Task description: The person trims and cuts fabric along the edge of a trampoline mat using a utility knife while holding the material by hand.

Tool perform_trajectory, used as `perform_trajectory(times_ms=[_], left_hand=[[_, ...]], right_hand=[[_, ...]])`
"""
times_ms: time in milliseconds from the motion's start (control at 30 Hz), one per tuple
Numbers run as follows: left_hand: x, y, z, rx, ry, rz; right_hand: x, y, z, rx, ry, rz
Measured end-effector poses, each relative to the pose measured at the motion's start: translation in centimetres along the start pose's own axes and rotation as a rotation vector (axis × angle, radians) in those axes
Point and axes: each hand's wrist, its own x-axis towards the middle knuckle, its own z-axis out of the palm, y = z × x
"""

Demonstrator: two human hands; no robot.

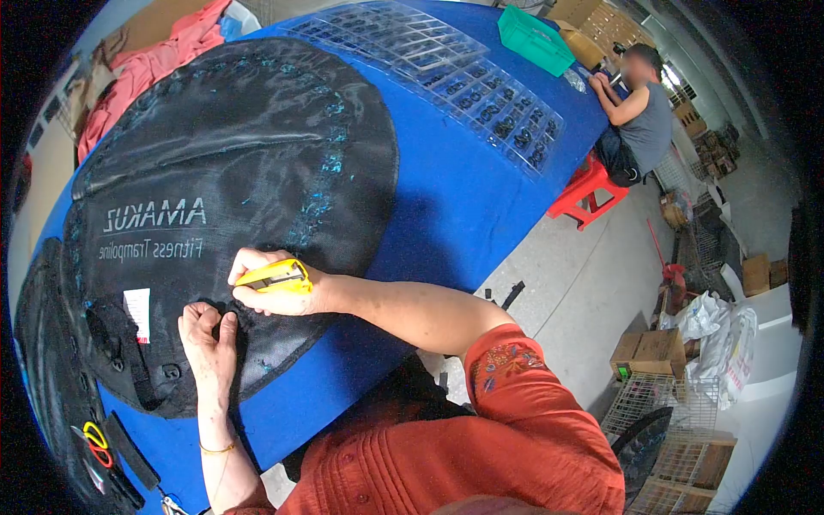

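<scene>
A round black trampoline mat (257,189) with pale lettering that reads mirrored lies on the blue-covered table (446,232). My right hand (273,283) is closed round a yellow utility knife (276,276) over the lower part of the mat. Close beside it, my left hand (206,339) is closed, its fingers curled against the mat. Whatever those fingers grip is hidden against the black fabric. A white label (137,314) and a black strap (142,378) lie on the mat left of my left hand.
Scissors (97,445) lie at the lower left. Clear compartment trays (489,103) of dark parts and a green bin (534,41) stand towards the far end. Another person (637,120) sits there on a red stool (589,194). Cartons (649,354) and wire baskets are on the floor at right.
</scene>
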Motion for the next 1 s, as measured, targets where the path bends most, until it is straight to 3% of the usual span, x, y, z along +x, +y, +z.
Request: perform_trajectory(times_ms=[1000], left_hand=[[-0.14, -0.21, 0.01, 0.007, -0.008, -0.008]], right_hand=[[-0.26, -0.08, -0.16, -0.033, -0.015, -0.027]])
